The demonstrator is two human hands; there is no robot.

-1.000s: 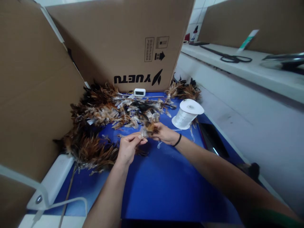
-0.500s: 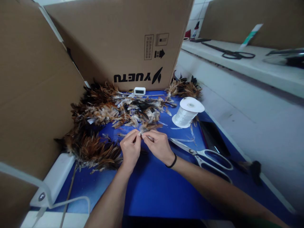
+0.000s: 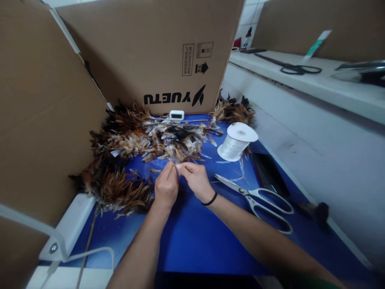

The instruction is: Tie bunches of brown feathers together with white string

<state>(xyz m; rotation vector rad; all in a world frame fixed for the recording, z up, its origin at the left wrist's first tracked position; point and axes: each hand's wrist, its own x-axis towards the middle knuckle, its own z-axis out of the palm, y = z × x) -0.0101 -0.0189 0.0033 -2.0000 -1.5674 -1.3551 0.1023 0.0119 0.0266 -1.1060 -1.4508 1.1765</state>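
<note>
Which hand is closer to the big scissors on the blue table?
The right hand. It sits just left of the scissors, near the blade tips but not touching them. The left hand is farther away, on the other side of the right hand.

The setting is a small craft or light-assembly workstation, not a home. A blue work mat (image 3: 192, 241) is walled in by cardboard cartons (image 3: 150, 52), with heaps of brown and black feathers (image 3: 132, 140) beyond the hands. A spool of clear line (image 3: 236, 142) and scissors (image 3: 258, 198) lie to their right, and a white tiled bench (image 3: 315, 84) runs further right.
</note>
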